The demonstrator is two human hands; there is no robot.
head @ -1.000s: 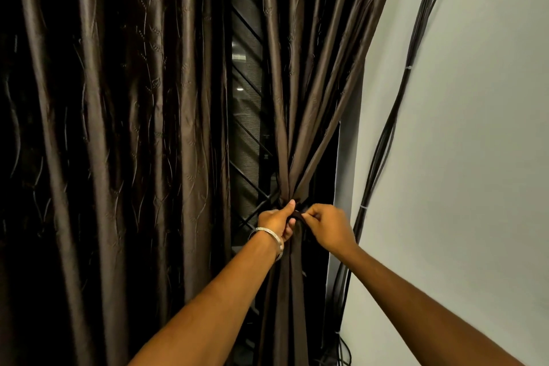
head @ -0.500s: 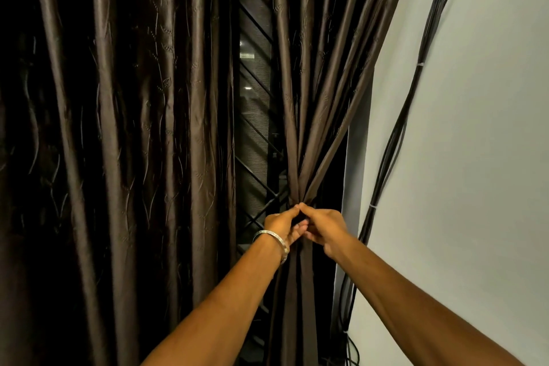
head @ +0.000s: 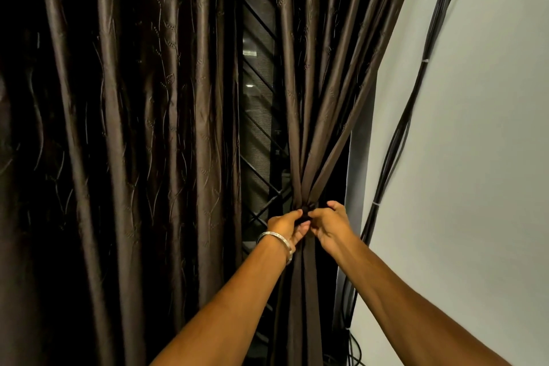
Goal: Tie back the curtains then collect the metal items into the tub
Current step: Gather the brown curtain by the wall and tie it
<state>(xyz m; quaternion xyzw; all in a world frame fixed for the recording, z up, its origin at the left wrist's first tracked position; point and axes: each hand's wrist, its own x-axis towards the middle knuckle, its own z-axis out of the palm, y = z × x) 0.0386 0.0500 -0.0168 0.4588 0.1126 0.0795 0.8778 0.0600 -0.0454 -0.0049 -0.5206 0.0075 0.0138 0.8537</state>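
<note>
Now, at the window: we stand close to a dark brown curtain (head: 309, 116) that is gathered into a tight bunch, its folds fanning out above the pinch point and hanging straight below it.
Tie: a dark band (head: 306, 215) sits round the narrowest part of the gathered curtain; we see only a small knot-like piece of it between our fingers.
Left hand: our left hand (head: 286, 226) is on the left side of the gathered curtain, fingers curled, thumb and fingertips pinching the tie.
Right hand: our right hand (head: 331, 224) is on the right side of the gathered curtain, fingers bent, pinching the same tie; the two hands nearly touch at the fingertips.
Bracelet: a silver bracelet (head: 277, 241) circles our left wrist, just below the hand.
Second curtain: another dark curtain (head: 118, 142) hangs loose in long folds to the left of the gathered curtain, with a gap between them.
Window grille: a dark grille (head: 257, 128) with slanted bars shows through that gap.
Wall: a pale wall (head: 475, 187) lies to the right of the gathered curtain.
Cables: a bundle of black cables (head: 398, 134) runs down the wall, near the gathered curtain's right edge.
Tub and metal items: we cannot see them.
</note>
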